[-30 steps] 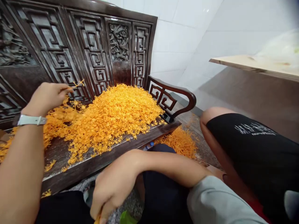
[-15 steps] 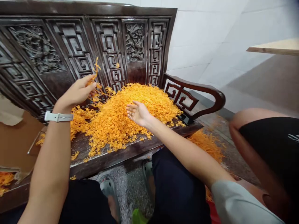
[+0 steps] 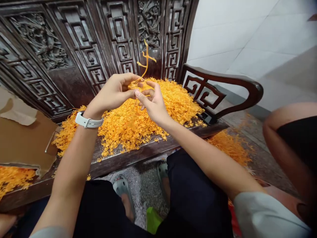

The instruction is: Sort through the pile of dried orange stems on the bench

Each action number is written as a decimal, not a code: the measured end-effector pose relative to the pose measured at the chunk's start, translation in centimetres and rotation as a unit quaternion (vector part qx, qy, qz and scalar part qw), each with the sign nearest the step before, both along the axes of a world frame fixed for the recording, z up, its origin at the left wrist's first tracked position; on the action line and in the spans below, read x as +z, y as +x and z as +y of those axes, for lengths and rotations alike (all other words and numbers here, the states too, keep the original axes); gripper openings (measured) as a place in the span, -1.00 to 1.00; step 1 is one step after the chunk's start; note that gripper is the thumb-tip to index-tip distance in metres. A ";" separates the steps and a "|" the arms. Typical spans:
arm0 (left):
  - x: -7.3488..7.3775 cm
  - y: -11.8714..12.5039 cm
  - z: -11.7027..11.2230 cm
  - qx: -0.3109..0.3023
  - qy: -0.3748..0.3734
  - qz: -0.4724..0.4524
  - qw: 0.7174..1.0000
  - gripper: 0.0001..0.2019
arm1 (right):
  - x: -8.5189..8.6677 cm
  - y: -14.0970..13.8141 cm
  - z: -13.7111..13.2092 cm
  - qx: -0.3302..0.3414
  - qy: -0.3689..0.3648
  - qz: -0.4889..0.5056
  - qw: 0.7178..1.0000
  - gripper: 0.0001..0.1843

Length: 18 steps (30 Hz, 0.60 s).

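My left hand (image 3: 115,91), with a white watch on the wrist, is closed around some orange branched plastic pieces (image 3: 146,62). One forked stem sticks up above the fingers. My right hand (image 3: 156,104) meets it from the right, its thumb and curled fingers pinching at the same orange bunch. The two thumbs almost touch; the fingers partly hide what lies between them. Both hands are above a large heap of small orange plastic pieces (image 3: 138,132) on the seat of a dark carved wooden bench (image 3: 148,148).
At left stands a torn cardboard box (image 3: 24,138), with more orange pieces (image 3: 15,180) in front of it. The bench's curved armrest (image 3: 228,79) rises on the right. Orange strands (image 3: 230,148) lie on the floor beyond it, near another person's knee (image 3: 279,132).
My left hand has moved right with the orange pieces. My right hand, open before, has risen to meet it and closed on the bunch. The view has tilted down and shifted left.
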<state>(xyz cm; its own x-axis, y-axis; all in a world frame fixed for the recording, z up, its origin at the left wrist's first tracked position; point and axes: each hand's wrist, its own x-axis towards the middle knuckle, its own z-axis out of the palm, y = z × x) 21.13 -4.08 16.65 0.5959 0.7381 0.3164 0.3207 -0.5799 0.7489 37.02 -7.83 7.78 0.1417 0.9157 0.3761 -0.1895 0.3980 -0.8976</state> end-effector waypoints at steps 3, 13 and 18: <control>-0.2 0.9 -0.4 -0.027 -0.012 -0.031 0.999 -0.82 | -0.7 1.0 0.7 0.012 0.006 -0.038 0.999 -0.53; -1.8 -0.3 4.5 -0.005 -0.222 -0.201 0.954 -0.72 | 1.0 1.3 -2.1 0.051 0.273 -0.271 0.922 -0.73; -3.0 -1.2 7.1 0.033 -0.195 -0.171 0.965 -0.77 | 1.7 -0.1 -5.8 0.027 0.350 -0.336 0.874 -0.77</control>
<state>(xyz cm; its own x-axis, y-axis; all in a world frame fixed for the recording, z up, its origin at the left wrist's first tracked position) 19.93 3.03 13.66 0.4541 0.8734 0.1758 0.0433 -0.2187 0.9748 36.90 -13.66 9.52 -0.3622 0.4261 0.8290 0.2512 0.9011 -0.3534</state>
